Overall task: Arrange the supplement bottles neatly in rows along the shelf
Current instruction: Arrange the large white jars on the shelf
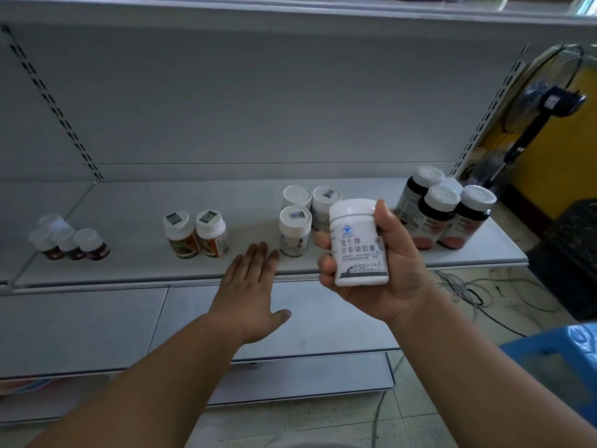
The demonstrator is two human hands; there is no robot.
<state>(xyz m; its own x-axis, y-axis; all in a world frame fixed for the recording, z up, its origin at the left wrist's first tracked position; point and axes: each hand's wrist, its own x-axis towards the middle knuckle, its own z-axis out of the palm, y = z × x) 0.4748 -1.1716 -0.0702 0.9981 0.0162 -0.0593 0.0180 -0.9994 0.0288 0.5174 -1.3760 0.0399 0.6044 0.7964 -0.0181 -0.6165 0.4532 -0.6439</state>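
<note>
Right hand (378,263): grips a white bottle (358,242) upright, in the air before the shelf (135,205) edge.
Left hand (248,286): fingers straight and flat, holding nothing, reaching over the shelf front.
Done: four groups stand sorted by kind: small dark bottles (69,242) far left, orange-label pair (195,234), three white bottles (303,215), three dark bottles (442,211) at right.
Left: the held bottle likely joins the white group; groups look clustered, not yet straight rows.
</note>
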